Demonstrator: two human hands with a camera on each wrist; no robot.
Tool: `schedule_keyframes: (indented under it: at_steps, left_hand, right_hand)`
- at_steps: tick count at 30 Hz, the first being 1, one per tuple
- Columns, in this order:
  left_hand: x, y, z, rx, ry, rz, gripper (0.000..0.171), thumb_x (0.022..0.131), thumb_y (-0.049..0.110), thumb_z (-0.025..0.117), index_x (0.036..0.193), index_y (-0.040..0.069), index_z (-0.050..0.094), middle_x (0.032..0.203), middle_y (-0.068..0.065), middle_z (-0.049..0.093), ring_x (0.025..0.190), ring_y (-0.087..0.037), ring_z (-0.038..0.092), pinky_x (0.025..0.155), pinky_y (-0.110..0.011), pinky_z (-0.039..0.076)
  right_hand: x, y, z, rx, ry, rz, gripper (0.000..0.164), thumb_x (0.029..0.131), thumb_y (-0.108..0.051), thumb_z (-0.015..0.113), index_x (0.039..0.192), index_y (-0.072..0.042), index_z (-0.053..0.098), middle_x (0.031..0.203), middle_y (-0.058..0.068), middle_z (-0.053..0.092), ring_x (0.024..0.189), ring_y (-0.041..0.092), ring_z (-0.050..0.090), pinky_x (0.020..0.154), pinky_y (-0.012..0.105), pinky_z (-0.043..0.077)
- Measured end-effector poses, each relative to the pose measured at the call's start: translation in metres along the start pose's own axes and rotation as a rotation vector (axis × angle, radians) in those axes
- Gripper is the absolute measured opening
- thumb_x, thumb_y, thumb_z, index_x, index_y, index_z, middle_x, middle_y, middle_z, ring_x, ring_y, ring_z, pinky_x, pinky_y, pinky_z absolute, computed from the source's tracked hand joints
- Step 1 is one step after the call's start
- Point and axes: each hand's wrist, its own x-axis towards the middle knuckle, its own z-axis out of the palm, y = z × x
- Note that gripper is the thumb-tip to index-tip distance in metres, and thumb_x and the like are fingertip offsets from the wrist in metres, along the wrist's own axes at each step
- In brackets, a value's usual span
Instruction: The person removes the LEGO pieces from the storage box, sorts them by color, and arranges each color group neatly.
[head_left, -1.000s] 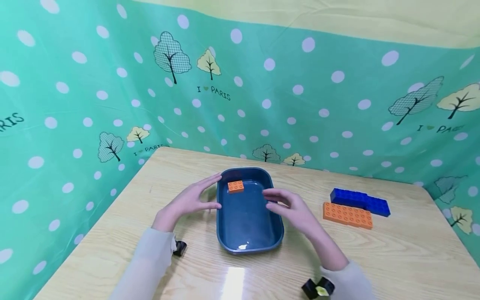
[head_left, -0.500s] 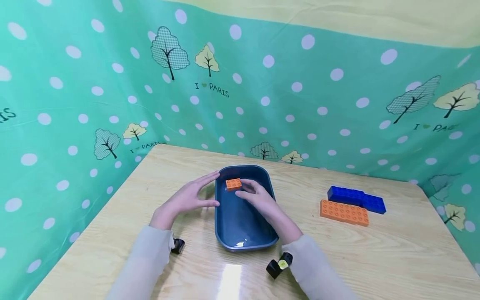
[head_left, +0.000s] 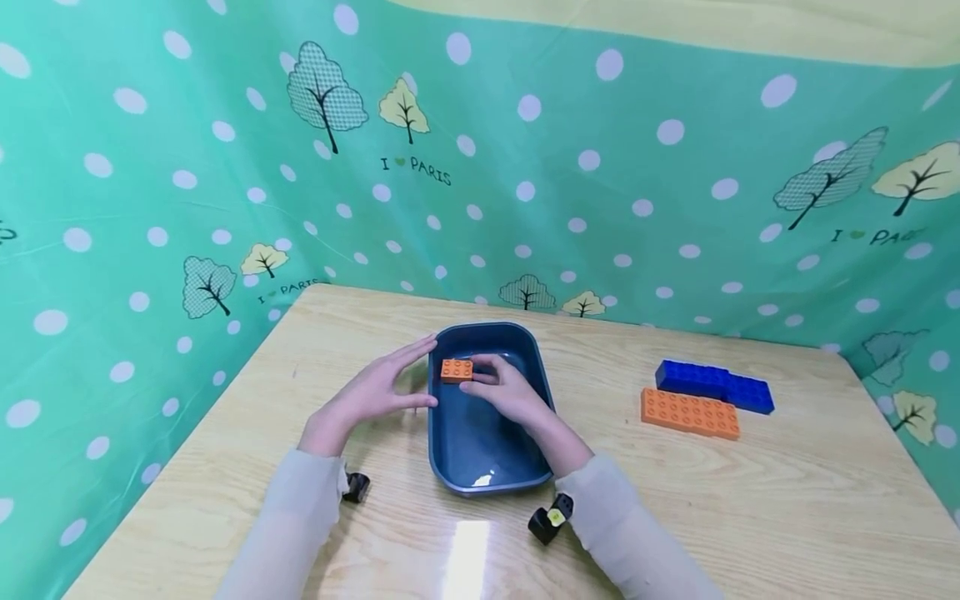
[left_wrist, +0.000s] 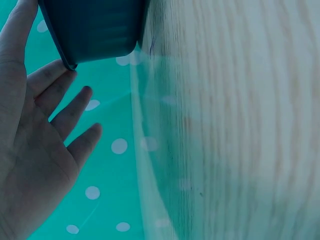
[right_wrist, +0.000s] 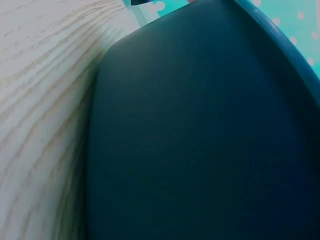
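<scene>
A dark blue, deep rectangular bin [head_left: 487,450] stands on the table. Inside, near its far left side, is a small orange toy brick [head_left: 457,372] with studs on top. My right hand [head_left: 510,396] reaches over the bin's right rim and pinches that brick at its right end, thumb in front and fingers behind. My left hand [head_left: 371,387] rests its spread thumb and fingertips on the bin's left rim. In the left wrist view, the left hand's fingers [left_wrist: 70,112] extend, some meeting the rim. The right wrist view shows the bin's outer wall [right_wrist: 190,135] without the right hand's grip.
Right of the bin lie a long orange studded block [head_left: 690,412] and, touching or just behind it, blue studded blocks [head_left: 693,377] end to end. A green dotted cloth [head_left: 562,192] hangs along the back and left of the wooden table [head_left: 787,500].
My right hand has come left from the bin's right rim to the small orange brick, which has shifted slightly left and nearer. My left hand stays at the left rim.
</scene>
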Motion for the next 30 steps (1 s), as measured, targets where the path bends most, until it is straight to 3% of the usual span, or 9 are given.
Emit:
schedule_keyframes:
  at_steps: [6, 13, 21, 26, 30]
  left_hand:
    - [-0.001, 0.0, 0.0, 0.008, 0.001, -0.02, 0.092, 0.082, 0.049, 0.077, 0.158, 0.021, 0.031, 0.166, -0.006, 0.027, 0.15, -0.037, 0.03, 0.12, -0.062, 0.03]
    - [0.0013, 0.0025, 0.0002, 0.0, 0.002, -0.023, 0.091, 0.084, 0.047, 0.077, 0.158, 0.022, 0.031, 0.166, -0.005, 0.026, 0.151, -0.037, 0.029, 0.12, -0.062, 0.029]
    - [-0.0009, 0.0021, 0.0025, 0.003, -0.001, -0.026, 0.092, 0.083, 0.048, 0.077, 0.157, 0.02, 0.032, 0.165, -0.009, 0.027, 0.15, -0.039, 0.029, 0.119, -0.063, 0.03]
    - [-0.0002, 0.0036, 0.0015, 0.007, 0.01, -0.015, 0.09, 0.084, 0.048, 0.077, 0.157, 0.02, 0.033, 0.165, -0.007, 0.028, 0.15, -0.039, 0.031, 0.118, -0.063, 0.031]
    - [0.0001, 0.0037, 0.0008, 0.013, 0.014, -0.009, 0.091, 0.083, 0.05, 0.076, 0.157, 0.02, 0.033, 0.165, -0.007, 0.028, 0.149, -0.039, 0.031, 0.118, -0.063, 0.031]
  right_hand:
    - [0.0001, 0.0015, 0.0008, -0.067, 0.017, -0.021, 0.044, 0.096, -0.023, 0.067, 0.136, -0.008, 0.056, 0.143, 0.013, 0.055, 0.124, 0.032, 0.062, 0.105, 0.049, 0.053]
    - [-0.0014, 0.003, -0.0007, -0.139, -0.004, -0.039, 0.038, 0.092, -0.01, 0.07, 0.129, -0.006, 0.061, 0.129, 0.015, 0.064, 0.115, 0.028, 0.064, 0.101, 0.044, 0.055]
    - [-0.0046, 0.0075, -0.0006, -0.275, -0.067, -0.031, 0.026, 0.093, -0.015, 0.069, 0.118, -0.006, 0.067, 0.104, 0.008, 0.069, 0.086, 0.015, 0.062, 0.075, 0.026, 0.053]
    - [-0.0069, 0.0078, -0.0025, -0.329, -0.131, -0.079, 0.032, 0.088, -0.022, 0.076, 0.117, -0.008, 0.068, 0.098, 0.005, 0.068, 0.084, 0.015, 0.059, 0.073, 0.025, 0.05]
    - [-0.0083, 0.0088, -0.0025, -0.378, -0.195, -0.123, 0.04, 0.082, -0.018, 0.082, 0.118, -0.008, 0.068, 0.098, 0.004, 0.066, 0.086, 0.015, 0.058, 0.075, 0.026, 0.05]
